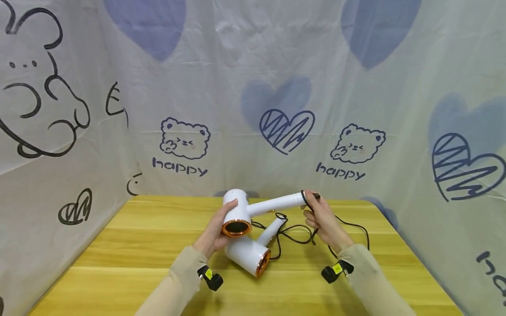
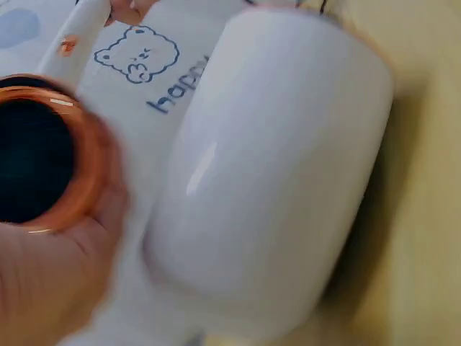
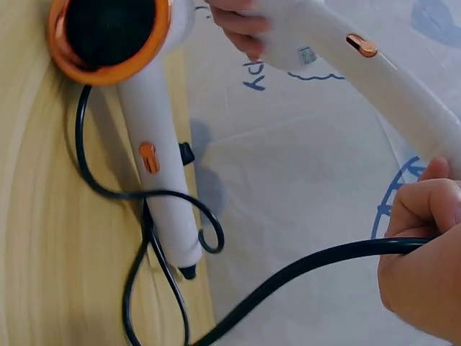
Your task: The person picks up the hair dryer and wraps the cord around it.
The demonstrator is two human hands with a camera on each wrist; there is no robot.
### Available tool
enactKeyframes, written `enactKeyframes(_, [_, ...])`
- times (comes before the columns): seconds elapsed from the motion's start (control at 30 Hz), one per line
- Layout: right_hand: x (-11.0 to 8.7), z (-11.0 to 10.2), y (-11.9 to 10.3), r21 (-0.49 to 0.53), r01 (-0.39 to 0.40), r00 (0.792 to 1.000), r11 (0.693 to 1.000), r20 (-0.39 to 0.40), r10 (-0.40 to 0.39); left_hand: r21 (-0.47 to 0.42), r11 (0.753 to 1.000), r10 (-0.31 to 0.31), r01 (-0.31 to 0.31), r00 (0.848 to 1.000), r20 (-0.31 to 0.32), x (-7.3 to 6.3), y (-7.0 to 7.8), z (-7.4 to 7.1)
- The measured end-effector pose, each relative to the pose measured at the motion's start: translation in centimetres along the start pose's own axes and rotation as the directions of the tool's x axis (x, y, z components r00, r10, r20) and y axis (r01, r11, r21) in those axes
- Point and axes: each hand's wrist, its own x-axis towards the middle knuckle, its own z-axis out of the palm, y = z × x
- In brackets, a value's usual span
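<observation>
A white hair dryer point(image 1: 236, 205) with a copper-coloured rim is held up in both hands. My left hand point(image 1: 215, 228) grips its barrel, thumb along the side, and the dark round opening faces me. At the far end of the handle, my right hand point(image 1: 326, 221) holds the tip where the black cord point(image 3: 331, 252) comes out; the cord runs through this hand. Just below lies a second white hair dryer point(image 1: 245, 254) on the table, its copper rim turned to the right. In the left wrist view its smooth white barrel fills the middle.
The light wooden table point(image 1: 118, 254) carries loops of black cord around the lower dryer's handle. Behind and to the sides hangs a pale curtain point(image 1: 237, 145) printed with hearts and bears, close to the table's back edge.
</observation>
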Motion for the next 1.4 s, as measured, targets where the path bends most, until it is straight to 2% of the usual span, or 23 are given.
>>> enactKeyframes(0.07, [0.1, 0.2, -0.1, -0.074, 0.012, 1.000, 0.997, -0.011, -0.013, 0.096, 0.995, -0.033, 0.038, 0.998, -0.051, 0.1, 0.3, 0.0])
enactKeyframes(0.13, [0.2, 0.2, -0.3, -0.163, 0.039, 0.999, 0.986, 0.025, -0.036, 0.156, 0.985, -0.062, 0.072, 0.996, -0.069, 0.0, 0.7, -0.1])
enactKeyframes(0.2, [0.3, -0.1, -0.5, -0.225, 0.088, 0.993, 0.970, 0.102, -0.067, 0.139, 0.984, -0.104, 0.109, 0.994, -0.047, 0.0, 1.2, -0.3])
enactKeyframes(0.3, [0.5, -1.1, -0.9, -0.270, 0.145, 0.971, 0.952, 0.222, -0.085, 0.084, 0.985, -0.152, 0.150, 0.988, 0.017, -0.2, 2.0, -0.8])
enactKeyframes(0.37, [0.6, -1.8, -1.1, -0.320, 0.161, 0.960, 0.934, 0.271, -0.072, 0.059, 0.984, -0.172, 0.169, 0.984, 0.043, -0.3, 2.2, -1.1])
enactKeyframes(0.4, [0.7, -2.1, -1.1, -0.373, 0.166, 0.960, 0.913, 0.275, -0.063, 0.060, 0.983, -0.176, 0.173, 0.983, 0.050, -0.3, 2.2, -1.2])
enactKeyframes(0.47, [0.8, -2.6, -1.2, -0.508, 0.173, 0.966, 0.844, 0.254, -0.045, 0.087, 0.980, -0.183, 0.178, 0.982, 0.053, -0.4, 2.2, -1.3])
enactKeyframes(0.5, [0.8, -2.9, -1.2, -0.577, 0.176, 0.969, 0.797, 0.245, -0.037, 0.114, 0.977, -0.186, 0.179, 0.981, 0.054, -0.4, 2.1, -1.4])
enactKeyframes(0.6, [1.0, -3.1, -1.7, -0.755, 0.197, 0.973, 0.625, 0.227, -0.032, 0.232, 0.959, -0.180, 0.166, 0.983, 0.042, -0.5, 2.2, -1.7])
enactKeyframes(0.63, [1.1, -3.0, -2.0, -0.783, 0.203, 0.971, 0.587, 0.238, -0.019, 0.279, 0.948, -0.169, 0.154, 0.985, 0.029, -0.5, 2.3, -1.8])
enactKeyframes(0.7, [1.4, -2.8, -2.6, -0.815, 0.203, 0.966, 0.543, 0.259, 0.027, 0.365, 0.923, -0.139, 0.123, 0.990, 0.018, -0.5, 2.6, -1.8])
enactKeyframes(0.77, [1.6, -2.3, -3.2, -0.825, 0.181, 0.964, 0.535, 0.257, 0.071, 0.423, 0.902, -0.102, 0.087, 0.995, 0.013, -0.5, 2.9, -1.7])
enactKeyframes(0.83, [1.8, -1.9, -3.8, -0.816, 0.127, 0.971, 0.564, 0.219, 0.099, 0.441, 0.896, -0.058, 0.057, 0.998, -0.011, -0.5, 3.2, -1.5])
enactKeyframes(0.9, [1.8, -1.4, -4.2, -0.800, 0.084, 0.982, 0.595, 0.169, 0.089, 0.436, 0.899, -0.018, 0.034, 0.999, -0.041, -0.4, 3.4, -1.2])
enactKeyframes(0.93, [1.8, -1.2, -4.3, -0.798, 0.079, 0.987, 0.598, 0.146, 0.064, 0.433, 0.901, 0.000, 0.027, 0.998, -0.062, -0.4, 3.5, -1.2])
enactKeyframes(1.0, [1.5, -0.7, -4.4, -0.818, 0.113, 0.992, 0.564, 0.127, -0.014, 0.426, 0.905, 0.033, 0.017, 0.994, -0.108, -0.5, 3.5, -1.0])
enactKeyframes(1.07, [1.0, 0.0, -4.2, -0.858, 0.190, 0.981, 0.477, 0.149, -0.123, 0.424, 0.905, 0.055, 0.008, 0.989, -0.136, -0.5, 3.4, -1.0])
enactKeyframes(1.17, [0.1, 1.0, -3.7, -0.908, 0.274, 0.939, 0.317, 0.181, -0.292, 0.401, 0.916, 0.068, 0.003, 0.984, -0.163, -0.5, 3.2, -1.0])
enactKeyframes(1.2, [-0.1, 1.3, -3.4, -0.915, 0.291, 0.921, 0.281, 0.189, -0.340, 0.384, 0.923, 0.069, 0.001, 0.983, -0.168, -0.5, 3.2, -1.0])
enactKeyframes(1.23, [-0.3, 1.6, -3.1, -0.918, 0.301, 0.906, 0.257, 0.192, -0.378, 0.369, 0.930, 0.065, 0.004, 0.983, -0.174, -0.4, 3.1, -1.0])
enactKeyframes(1.3, [-0.6, 2.0, -2.4, -0.915, 0.317, 0.880, 0.251, 0.185, -0.437, 0.333, 0.943, 0.054, 0.010, 0.982, -0.182, -0.3, 3.0, -1.0])
enactKeyframes(1.37, [-0.8, 2.2, -1.7, -0.898, 0.349, 0.849, 0.267, 0.182, -0.496, 0.295, 0.955, 0.037, 0.021, 0.982, -0.187, -0.2, 2.9, -1.1])
enactKeyframes(1.4, [-0.9, 2.1, -1.3, -0.884, 0.370, 0.832, 0.285, 0.180, -0.524, 0.276, 0.961, 0.026, 0.027, 0.982, -0.186, -0.1, 2.8, -1.1])
